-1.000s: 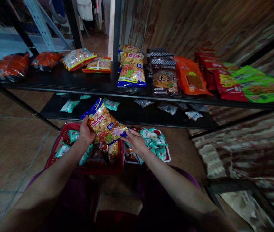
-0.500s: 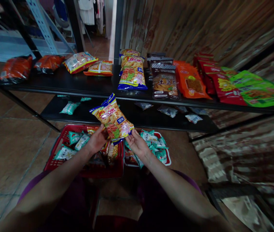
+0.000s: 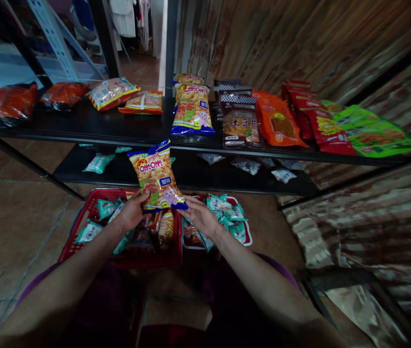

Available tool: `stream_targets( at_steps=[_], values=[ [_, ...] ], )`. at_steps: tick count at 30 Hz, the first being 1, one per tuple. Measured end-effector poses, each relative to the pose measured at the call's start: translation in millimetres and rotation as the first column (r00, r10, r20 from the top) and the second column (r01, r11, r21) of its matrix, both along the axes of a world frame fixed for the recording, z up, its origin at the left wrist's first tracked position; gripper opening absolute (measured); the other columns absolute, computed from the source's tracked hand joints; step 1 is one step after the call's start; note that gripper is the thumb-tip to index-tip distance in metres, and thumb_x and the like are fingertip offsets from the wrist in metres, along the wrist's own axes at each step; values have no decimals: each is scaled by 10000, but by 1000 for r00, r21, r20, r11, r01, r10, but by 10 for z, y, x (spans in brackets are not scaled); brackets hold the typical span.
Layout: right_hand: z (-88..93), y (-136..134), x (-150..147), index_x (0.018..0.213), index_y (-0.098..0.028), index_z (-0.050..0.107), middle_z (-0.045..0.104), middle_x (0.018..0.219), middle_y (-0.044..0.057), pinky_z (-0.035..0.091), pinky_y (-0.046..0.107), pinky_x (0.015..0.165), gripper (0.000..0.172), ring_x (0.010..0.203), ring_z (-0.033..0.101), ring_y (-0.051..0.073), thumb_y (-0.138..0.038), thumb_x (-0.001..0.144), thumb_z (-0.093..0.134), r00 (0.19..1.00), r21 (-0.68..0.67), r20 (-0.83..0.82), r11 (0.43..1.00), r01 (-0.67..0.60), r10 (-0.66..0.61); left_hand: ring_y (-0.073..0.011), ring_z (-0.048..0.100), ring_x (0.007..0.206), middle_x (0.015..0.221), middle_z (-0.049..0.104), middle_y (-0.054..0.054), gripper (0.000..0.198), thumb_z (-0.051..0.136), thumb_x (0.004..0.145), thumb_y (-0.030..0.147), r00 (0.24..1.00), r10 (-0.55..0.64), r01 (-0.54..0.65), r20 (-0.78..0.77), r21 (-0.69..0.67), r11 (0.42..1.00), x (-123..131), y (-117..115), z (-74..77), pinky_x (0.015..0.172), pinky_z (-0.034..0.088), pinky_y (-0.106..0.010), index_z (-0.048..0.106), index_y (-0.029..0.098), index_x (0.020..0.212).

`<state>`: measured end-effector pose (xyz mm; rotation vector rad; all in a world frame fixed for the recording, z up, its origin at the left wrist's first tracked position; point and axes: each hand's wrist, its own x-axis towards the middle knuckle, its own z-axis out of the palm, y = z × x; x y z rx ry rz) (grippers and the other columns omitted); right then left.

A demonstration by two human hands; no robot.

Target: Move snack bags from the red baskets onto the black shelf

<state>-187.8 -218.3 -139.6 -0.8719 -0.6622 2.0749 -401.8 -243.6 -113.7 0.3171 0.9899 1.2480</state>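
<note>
A yellow and blue bag of crab-flavour snacks (image 3: 160, 176) is held face-on above the baskets, its top leaning slightly left. My left hand (image 3: 133, 210) is closed on its lower left side, with the thumb across the front. At the lower right corner, my right hand (image 3: 201, 215) holds the bag with fairly straight fingers, partly behind the corner. Below the bag is a red basket (image 3: 92, 203) with teal packets and brown-orange snack packs. A smaller white-rimmed basket (image 3: 249, 237) of teal packets sits to its right.
On the black upper shelf (image 3: 114, 128) stand matching snack bags (image 3: 192, 108), brown potato-chip bags (image 3: 240, 121), and orange (image 3: 277, 121), red (image 3: 321, 123) and green bags (image 3: 375, 130). Orange-black bags (image 3: 11, 104) lie at left. The lower shelf (image 3: 133, 171) carries small packets. Corrugated sheeting (image 3: 364, 212) rises at right.
The bag has turned more upright and moved slightly left in view, both hands going with it. My right fingers have straightened at its corner. The whole scene has shifted a little left.
</note>
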Motion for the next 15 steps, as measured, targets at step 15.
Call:
stream_targets(
  at_steps=[15],
  values=[
    [236,314,27,712,-204,704,689,722,6,463,221,620,361,696,609,125,-562,665,710,890,345,356,925,158,-285,-254,684,928,1028,715,-105,468,680,738,197,934,-356,350,-27,-128,928,14,-215,-86,754,560,-310,593,145,1195]
  ],
)
